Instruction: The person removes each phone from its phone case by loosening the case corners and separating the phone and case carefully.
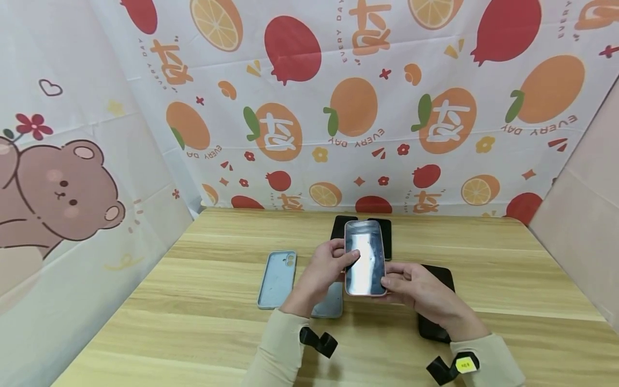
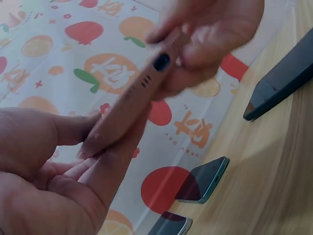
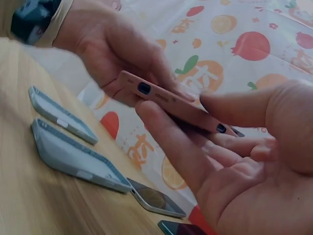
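Observation:
A smartphone (image 1: 365,242) in a pink case (image 2: 122,112) is held up over the table, its glossy screen turned toward the head camera. My left hand (image 1: 325,271) grips its left side, with the thumb lying over the screen. At the lower right corner, my right hand (image 1: 423,293) pinches the phone between thumb and fingers. Seen from the right wrist, the case's bottom edge shows a port cutout (image 3: 144,88). Below my left forearm lies a light blue phone case (image 1: 330,302), partly hidden by it. Another light blue case (image 1: 276,279) lies further left.
Two dark phones (image 1: 342,221) (image 1: 387,239) lie behind the held phone, partly covered by it. A larger black device (image 1: 435,325) lies under my right forearm. The wooden table (image 1: 193,301) ends at a fruit-printed cloth (image 1: 309,177) at the back.

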Tool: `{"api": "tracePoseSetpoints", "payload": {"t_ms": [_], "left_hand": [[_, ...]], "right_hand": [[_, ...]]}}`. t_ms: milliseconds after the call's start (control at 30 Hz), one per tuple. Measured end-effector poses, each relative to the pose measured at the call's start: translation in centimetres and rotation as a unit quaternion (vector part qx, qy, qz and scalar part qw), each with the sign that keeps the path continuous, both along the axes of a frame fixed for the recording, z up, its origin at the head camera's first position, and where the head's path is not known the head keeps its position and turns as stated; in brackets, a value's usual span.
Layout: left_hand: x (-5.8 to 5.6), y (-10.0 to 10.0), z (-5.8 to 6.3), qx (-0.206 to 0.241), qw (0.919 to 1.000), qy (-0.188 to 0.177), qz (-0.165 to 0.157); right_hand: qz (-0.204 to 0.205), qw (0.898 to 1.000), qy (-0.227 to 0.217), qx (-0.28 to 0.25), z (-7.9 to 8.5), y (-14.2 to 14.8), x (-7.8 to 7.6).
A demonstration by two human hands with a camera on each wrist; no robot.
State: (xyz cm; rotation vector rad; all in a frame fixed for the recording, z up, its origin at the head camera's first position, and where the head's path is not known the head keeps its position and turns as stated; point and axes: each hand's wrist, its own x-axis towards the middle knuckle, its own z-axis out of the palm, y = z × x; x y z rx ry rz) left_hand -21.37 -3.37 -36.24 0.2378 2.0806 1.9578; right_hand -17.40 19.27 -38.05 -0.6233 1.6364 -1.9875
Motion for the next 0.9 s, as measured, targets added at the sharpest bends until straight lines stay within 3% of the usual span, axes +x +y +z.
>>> {"api": "tracePoseSetpoints", "payload": {"t_ms": [300,567,900], "left_hand": [[-0.04,-0.44,0.16,-0.006,0.9999,0.004,-0.011],[-0.08,-0.32,-0.16,0.043,0.9978,-0.011,-0.049],[-0.05,-0.31,-0.44,0.058,0.9961,-0.031,-0.058]], "right_hand": [[0.002,0.998,0.054,-0.010,0.40,-0.17,0.07],[-0.014,0.994,0.105,0.040,0.79,0.16,0.45],[-0.024,0.988,0.137,0.075,0.64,0.44,0.51]]}}
